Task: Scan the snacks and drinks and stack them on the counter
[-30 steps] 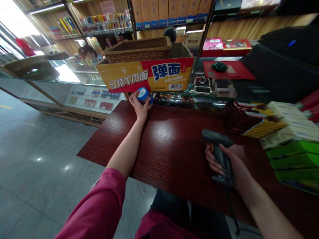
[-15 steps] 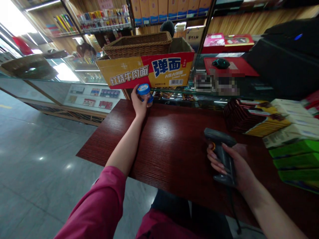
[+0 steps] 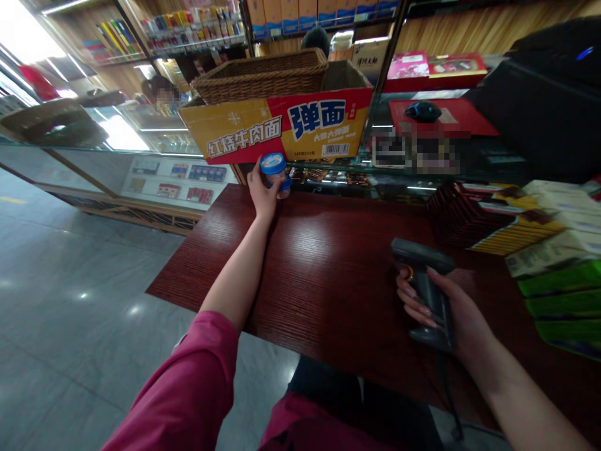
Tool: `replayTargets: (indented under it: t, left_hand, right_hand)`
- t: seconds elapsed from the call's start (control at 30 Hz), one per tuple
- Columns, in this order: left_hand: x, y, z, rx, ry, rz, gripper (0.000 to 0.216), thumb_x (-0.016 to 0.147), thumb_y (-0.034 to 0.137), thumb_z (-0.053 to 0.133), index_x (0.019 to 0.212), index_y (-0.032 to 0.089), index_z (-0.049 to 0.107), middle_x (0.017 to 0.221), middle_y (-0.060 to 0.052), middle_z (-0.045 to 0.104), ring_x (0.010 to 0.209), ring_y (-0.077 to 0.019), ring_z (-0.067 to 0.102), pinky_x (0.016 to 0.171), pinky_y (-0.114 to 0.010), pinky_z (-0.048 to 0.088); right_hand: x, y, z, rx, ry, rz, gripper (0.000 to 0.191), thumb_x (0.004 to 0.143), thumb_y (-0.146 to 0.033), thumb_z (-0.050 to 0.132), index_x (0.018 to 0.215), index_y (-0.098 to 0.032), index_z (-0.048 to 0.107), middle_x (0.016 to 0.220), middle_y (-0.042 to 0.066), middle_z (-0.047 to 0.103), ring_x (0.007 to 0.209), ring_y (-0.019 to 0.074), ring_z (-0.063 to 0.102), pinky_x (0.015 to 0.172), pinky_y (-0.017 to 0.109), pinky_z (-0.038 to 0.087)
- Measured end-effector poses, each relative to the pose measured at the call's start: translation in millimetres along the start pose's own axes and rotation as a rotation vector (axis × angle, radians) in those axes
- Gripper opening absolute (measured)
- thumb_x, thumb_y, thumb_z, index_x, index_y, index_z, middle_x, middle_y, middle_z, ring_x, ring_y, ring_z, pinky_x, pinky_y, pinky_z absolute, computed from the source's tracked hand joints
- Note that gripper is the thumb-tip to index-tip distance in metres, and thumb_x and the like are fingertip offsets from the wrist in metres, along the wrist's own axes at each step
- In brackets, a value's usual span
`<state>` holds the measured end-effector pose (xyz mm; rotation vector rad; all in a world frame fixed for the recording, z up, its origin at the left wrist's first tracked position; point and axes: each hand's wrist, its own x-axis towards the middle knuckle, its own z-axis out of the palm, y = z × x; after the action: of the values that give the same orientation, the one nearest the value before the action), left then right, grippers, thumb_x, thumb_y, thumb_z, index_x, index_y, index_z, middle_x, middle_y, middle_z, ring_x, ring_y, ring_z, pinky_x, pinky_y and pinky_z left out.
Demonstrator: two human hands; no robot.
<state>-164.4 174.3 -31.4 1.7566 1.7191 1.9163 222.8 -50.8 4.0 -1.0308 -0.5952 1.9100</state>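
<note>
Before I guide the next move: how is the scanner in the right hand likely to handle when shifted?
The scanner will probably stay stiff, since its dark body looks like hard plastic. The cord trailing from its lower end may drag or tug. Stood up unsupported, it could tip, as its long head juts out to one side.

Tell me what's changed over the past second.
The upper blue-lidded jar in the left hand seems to have risen slightly relative to the lower blue lid. Nothing was grasped or released: the right hand still holds the scanner. The cardboard box stayed put; other shifts look like camera movement.
</note>
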Motion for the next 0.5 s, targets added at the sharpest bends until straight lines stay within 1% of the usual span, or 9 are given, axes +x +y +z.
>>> replayTargets:
  t: [0.13,0.23,0.37,0.5]
  left_hand:
    - [0.5,2.0,-3.9,0.033,-0.049,-0.050,0.075,0.082,0.032,0.077,0.151,0.027,0.049,0.128,-0.011,0.057,0.125,-0.0311,0.056,0.114,-0.044,0.043]
    - [-1.6,5.7,-3.5,0.033,-0.090,-0.040,0.076,0.083,0.030,0.077,0.153,0.029,0.048,0.119,-0.010,0.057,0.119,-0.0296,0.058,0.111,-0.043,0.044]
    - [-5.9,11.3,-1.7,0.027,-0.124,-0.016,0.078,0.084,0.028,0.076,0.155,0.028,0.045,0.120,-0.010,0.056,0.118,-0.0288,0.058,0.110,-0.042,0.044]
    - [-9.3,17.7,0.1,0.025,-0.087,-0.017,0.075,0.083,0.030,0.077,0.153,0.029,0.048,0.124,-0.010,0.058,0.118,-0.0281,0.059,0.111,-0.041,0.045]
  right_hand:
    - [-0.7,0.5,0.5,0.015,0.010,-0.014,0.029,0.072,-0.043,0.080,0.082,-0.017,0.072,0.067,0.001,0.045,0.045,0.0052,0.025,0.029,0.014,0.031]
    - [-2.0,0.4,1.3,0.019,0.015,-0.014,0.029,0.072,-0.042,0.079,0.081,-0.016,0.072,0.067,0.002,0.044,0.045,0.0055,0.025,0.030,0.014,0.031]
    - [-2.6,0.0,2.2,0.036,0.015,-0.022,0.029,0.072,-0.041,0.081,0.080,-0.014,0.072,0.066,0.002,0.045,0.045,0.0054,0.027,0.030,0.014,0.032]
    - [-2.8,0.0,1.2,0.049,0.003,-0.027,0.030,0.071,-0.040,0.082,0.080,-0.014,0.072,0.066,0.002,0.046,0.044,0.0055,0.030,0.030,0.014,0.033]
